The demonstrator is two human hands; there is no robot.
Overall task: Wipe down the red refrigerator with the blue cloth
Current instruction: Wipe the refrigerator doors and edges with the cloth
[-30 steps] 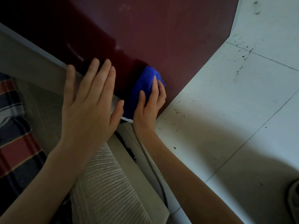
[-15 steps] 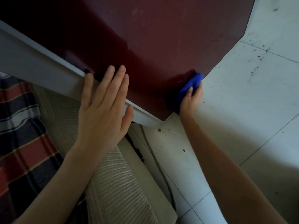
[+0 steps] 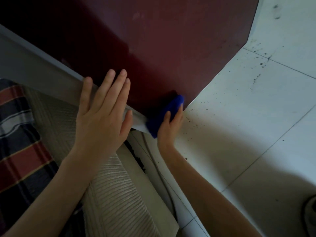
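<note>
The red refrigerator (image 3: 171, 48) fills the top of the view, its dark glossy side running down to a grey front edge (image 3: 51, 72). My left hand (image 3: 102, 113) lies flat with fingers spread across that grey edge and the red panel. My right hand (image 3: 169, 127) presses the bunched blue cloth (image 3: 164, 117) against the fridge's bottom corner, close to the floor. The cloth covers the corner, and part of it is hidden under my fingers.
White floor tiles (image 3: 248, 117) with dark specks stretch to the right. A beige ribbed mat (image 3: 116, 199) and a red, black and white plaid fabric (image 3: 20, 151) lie at lower left. A dark round object (image 3: 311, 214) sits at the right edge.
My right hand slid the blue cloth right along the fridge's lower edge, then back left to the bottom corner. My left hand stayed flat on the fridge edge.
</note>
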